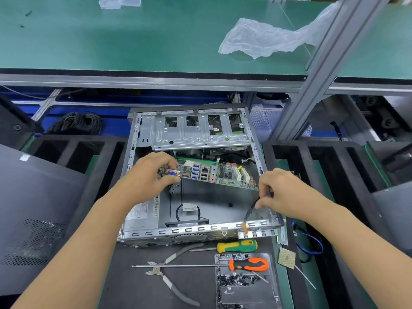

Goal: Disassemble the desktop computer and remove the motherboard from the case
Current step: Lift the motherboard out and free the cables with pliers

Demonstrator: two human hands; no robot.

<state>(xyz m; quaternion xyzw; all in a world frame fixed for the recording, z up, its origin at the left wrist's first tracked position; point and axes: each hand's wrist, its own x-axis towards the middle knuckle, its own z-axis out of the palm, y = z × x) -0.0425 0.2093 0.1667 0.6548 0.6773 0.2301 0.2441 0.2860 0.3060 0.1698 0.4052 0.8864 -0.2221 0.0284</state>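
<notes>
My left hand (151, 175) has its fingers (171, 162) curled round the port end of the green printed motherboard (219, 175), tilting it up so the ports clear the wall, I reckon; my right hand (283, 192) pinches a thin black cable w/ orange tip (249, 214), prob. to keep it off the board; mobo sits raised but inside the open grey steel computer case (189, 134); outward on the desk (133, 291): green-yellow screwdriver (237, 246), orange-handled long screwdriver (248, 264), grey pliers (169, 278), metal tray of black screws (267, 293).
</notes>
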